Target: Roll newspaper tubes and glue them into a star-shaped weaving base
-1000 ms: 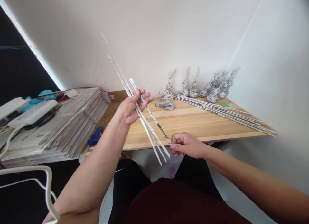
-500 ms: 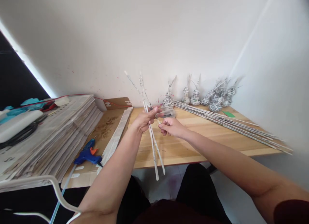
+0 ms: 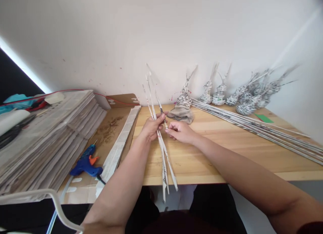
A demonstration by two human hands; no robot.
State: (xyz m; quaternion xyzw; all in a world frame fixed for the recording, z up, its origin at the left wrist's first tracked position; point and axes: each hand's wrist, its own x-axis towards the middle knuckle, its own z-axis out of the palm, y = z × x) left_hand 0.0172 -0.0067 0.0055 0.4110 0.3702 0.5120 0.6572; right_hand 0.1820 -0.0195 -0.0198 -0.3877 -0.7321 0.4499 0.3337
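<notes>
While the left hand (image 3: 150,128) grips slim, straight paper sticks (image 3: 161,146), the right hand (image 3: 182,132) pinches a dark-patterned stick (image 3: 162,110).

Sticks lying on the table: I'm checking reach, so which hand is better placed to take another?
Probably the right hand: the table sticks lie nearer it, and it pinches a single stick, while the left hand holds several sticks.

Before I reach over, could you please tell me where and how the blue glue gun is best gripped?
I'd take the blue glue gun by its handle, coming from the view's right: the handle juts that way beside the orange trigger, while the nozzle points away from the camera.
</notes>
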